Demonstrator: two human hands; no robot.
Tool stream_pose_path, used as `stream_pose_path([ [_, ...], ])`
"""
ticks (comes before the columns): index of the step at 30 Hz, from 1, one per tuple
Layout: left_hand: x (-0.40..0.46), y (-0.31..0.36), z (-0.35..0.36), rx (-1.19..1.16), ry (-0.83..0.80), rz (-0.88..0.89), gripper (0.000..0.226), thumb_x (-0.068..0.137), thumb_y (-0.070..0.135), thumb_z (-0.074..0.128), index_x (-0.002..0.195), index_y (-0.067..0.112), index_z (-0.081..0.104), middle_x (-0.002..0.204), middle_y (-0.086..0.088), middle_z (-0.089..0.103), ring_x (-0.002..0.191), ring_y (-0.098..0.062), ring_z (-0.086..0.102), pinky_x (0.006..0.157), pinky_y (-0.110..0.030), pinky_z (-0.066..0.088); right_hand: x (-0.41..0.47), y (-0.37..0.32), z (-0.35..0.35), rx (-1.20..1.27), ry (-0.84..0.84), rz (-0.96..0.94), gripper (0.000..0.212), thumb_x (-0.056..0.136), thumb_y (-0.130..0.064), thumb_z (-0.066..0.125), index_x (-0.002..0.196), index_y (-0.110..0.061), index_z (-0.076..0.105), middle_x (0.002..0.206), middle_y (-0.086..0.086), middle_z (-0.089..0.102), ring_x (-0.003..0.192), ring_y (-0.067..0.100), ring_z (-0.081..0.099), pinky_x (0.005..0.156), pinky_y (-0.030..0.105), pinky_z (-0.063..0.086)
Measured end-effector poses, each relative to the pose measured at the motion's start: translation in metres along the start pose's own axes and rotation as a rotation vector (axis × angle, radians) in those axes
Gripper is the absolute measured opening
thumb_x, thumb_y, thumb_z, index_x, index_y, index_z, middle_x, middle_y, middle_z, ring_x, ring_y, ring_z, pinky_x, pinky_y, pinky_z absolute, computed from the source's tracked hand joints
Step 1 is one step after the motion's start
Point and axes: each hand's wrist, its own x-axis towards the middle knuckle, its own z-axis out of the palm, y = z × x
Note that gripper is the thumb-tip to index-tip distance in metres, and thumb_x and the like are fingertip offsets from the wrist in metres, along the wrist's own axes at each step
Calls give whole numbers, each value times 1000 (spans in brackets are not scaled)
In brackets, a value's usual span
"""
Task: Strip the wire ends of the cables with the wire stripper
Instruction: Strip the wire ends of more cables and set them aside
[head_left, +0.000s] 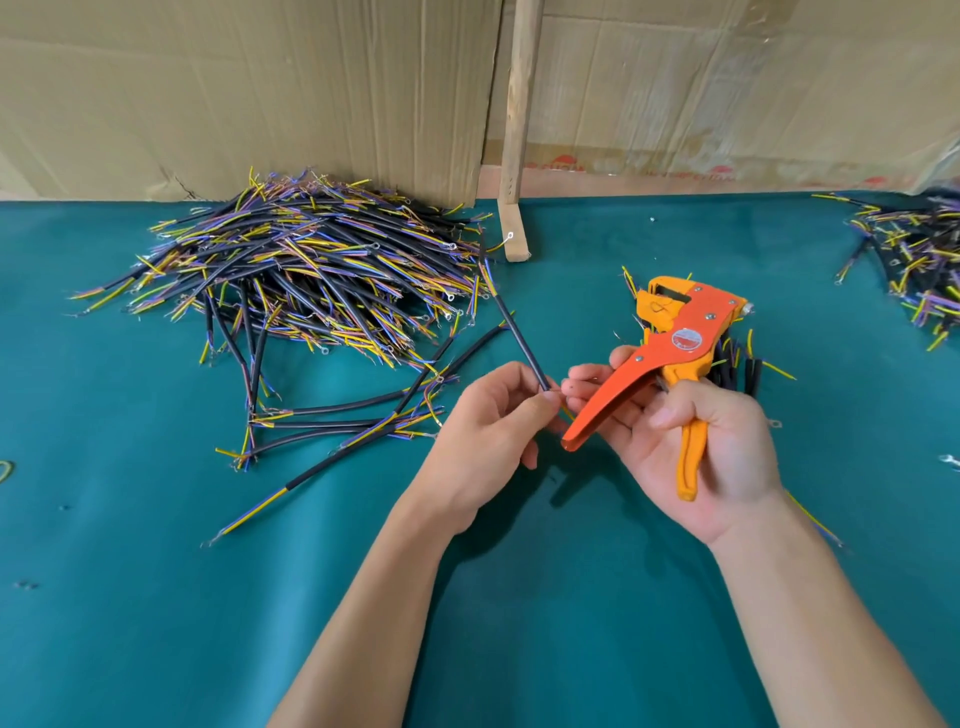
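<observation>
From the head camera, the left hand (493, 415) pinched the near end of a black cable (514, 327), which slanted up toward eleven o'clock. The right hand (691, 441) curled round the handles of the orange wire stripper (675, 343), its head pointing toward twelve o'clock and its handles spread apart. The right fingertips (587, 387) seemed to touch the cable's coloured wires, though that spot was hard to read. A large cable pile (306, 270) lay at ten o'clock on the green table (156, 571), a smaller heap (914, 260) at two o'clock. Cardboard (260, 93) stood behind.
</observation>
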Motion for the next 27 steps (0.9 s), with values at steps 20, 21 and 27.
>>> stream_pose_path([
  [20,0,2,-5,-197,4,-9,16,88,21,56,91,19,71,75,0,56,63,-13,45,55,-21,38,-2,6,1,-147,-65,-2,49,54,3,43,101,4,57,94,31,70,93,44,71,83,44,60],
  [21,1,2,-5,-201,8,-17,16,89,23,56,91,17,70,74,1,56,63,-13,45,55,-21,39,-2,6,2,-154,-72,5,49,55,4,42,102,4,57,94,31,69,93,44,71,84,45,60],
  [27,0,2,-4,-225,29,-28,13,88,18,58,83,18,69,89,-5,70,68,-21,49,57,-21,43,-3,6,1,-206,-90,26,46,58,4,39,101,4,57,93,31,69,93,45,71,84,46,60],
])
